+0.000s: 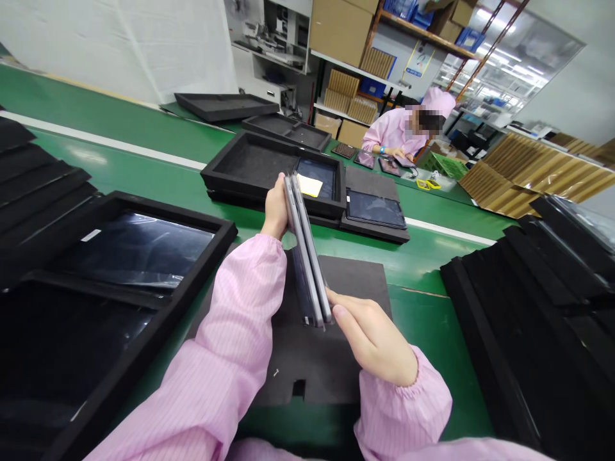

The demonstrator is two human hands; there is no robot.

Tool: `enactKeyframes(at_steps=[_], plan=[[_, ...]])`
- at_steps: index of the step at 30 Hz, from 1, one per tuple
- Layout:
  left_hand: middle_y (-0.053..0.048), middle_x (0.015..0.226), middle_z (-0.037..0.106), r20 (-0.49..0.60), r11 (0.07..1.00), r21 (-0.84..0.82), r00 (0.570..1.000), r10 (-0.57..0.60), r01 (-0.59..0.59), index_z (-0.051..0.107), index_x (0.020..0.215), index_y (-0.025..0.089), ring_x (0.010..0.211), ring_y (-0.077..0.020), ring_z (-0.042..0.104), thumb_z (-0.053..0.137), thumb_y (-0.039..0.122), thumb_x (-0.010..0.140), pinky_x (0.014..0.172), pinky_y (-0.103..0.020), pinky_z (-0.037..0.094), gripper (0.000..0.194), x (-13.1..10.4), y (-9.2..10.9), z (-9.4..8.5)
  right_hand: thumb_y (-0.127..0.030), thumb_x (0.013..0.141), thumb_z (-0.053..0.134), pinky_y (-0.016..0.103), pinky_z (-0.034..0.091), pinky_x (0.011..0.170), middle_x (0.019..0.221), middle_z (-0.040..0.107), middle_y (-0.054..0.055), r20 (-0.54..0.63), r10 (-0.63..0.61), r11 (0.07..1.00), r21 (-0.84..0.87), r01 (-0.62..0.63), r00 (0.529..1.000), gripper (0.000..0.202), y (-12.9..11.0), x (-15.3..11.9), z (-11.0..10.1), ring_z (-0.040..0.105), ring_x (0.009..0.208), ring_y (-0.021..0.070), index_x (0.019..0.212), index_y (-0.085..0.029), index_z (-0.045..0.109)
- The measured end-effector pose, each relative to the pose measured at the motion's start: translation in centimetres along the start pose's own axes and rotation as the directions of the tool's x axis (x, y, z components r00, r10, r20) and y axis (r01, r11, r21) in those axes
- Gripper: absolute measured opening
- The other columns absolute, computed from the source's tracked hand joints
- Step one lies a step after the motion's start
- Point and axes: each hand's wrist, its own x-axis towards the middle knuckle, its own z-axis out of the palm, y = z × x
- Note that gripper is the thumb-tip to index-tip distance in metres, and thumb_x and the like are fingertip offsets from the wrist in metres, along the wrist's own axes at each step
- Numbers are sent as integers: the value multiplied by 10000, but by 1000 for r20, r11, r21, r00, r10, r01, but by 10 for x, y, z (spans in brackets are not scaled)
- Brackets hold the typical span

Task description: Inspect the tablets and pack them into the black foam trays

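Two thin grey tablets [311,256] stand on edge, side by side and tilted, above a black foam sheet [358,282]. My left hand [276,208] is closed on their far end; most of its fingers are hidden behind them. At the near end, my right hand [377,336] pinches the right-hand tablet's lower corner, with its fingers pressed together. A clear film seems to hang along the left face of the pair. The foam sheet lies flat on the green bench, with a small notch in its front edge.
At the left is a black foam tray [223,234] with film-covered tablets. Farther back, another tray [216,169] holds a tablet and a paper slip [309,186]. Black trays [480,307] are stacked at right. A co-worker [408,131] in pink sits across the bench [425,307].
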Motion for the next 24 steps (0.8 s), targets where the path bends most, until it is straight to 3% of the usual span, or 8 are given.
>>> enactKeyframes(at_steps=[5, 12, 15, 20, 24], plan=[[17, 449, 500, 4, 999, 13, 999, 34, -35, 502, 496, 232, 451, -122, 448, 499, 579, 931, 514, -265, 408, 556, -2, 2, 2, -307, 1035, 285, 433, 528, 1035, 1403, 628, 142, 2, 13, 1000, 4, -13, 1000, 508, -2, -1, -2, 646, 1251, 279, 1374, -101, 602], [27, 438, 490, -22, 999, 19, 999, 45, -45, 472, 512, 251, 445, -139, 478, 543, 690, 853, 484, -290, 399, 560, -3, 6, 8, -323, 1020, 294, 436, 557, 917, 1224, 730, 168, 19, 31, 999, 10, -31, 999, 514, -6, -4, -6, 719, 1079, 295, 1343, -93, 622], [22, 440, 493, 13, 998, 24, 998, 64, -64, 469, 498, 244, 430, -130, 452, 520, 664, 881, 476, -292, 380, 570, -8, 12, 11, -334, 996, 355, 427, 562, 900, 1171, 753, 144, 23, 32, 999, 14, -33, 999, 481, -8, -7, -9, 730, 1044, 288, 1326, -122, 635], [16, 431, 478, 82, 991, 17, 988, 133, -135, 444, 458, 233, 413, -115, 414, 494, 609, 924, 472, -287, 362, 601, -22, 29, 18, -333, 911, 465, 453, 575, 911, 1155, 752, 196, -5, 19, 1000, -1, -19, 1000, 504, -8, -15, -10, 732, 1058, 321, 1281, -50, 659], [10, 427, 493, 140, 987, 7, 977, 158, -161, 514, 465, 222, 421, -119, 431, 463, 568, 948, 488, -279, 394, 596, -32, 41, 25, -278, 811, 545, 443, 599, 888, 1120, 773, 158, -59, 13, 999, -34, -15, 998, 472, -8, -21, -8, 752, 1011, 311, 1222, -104, 697]])
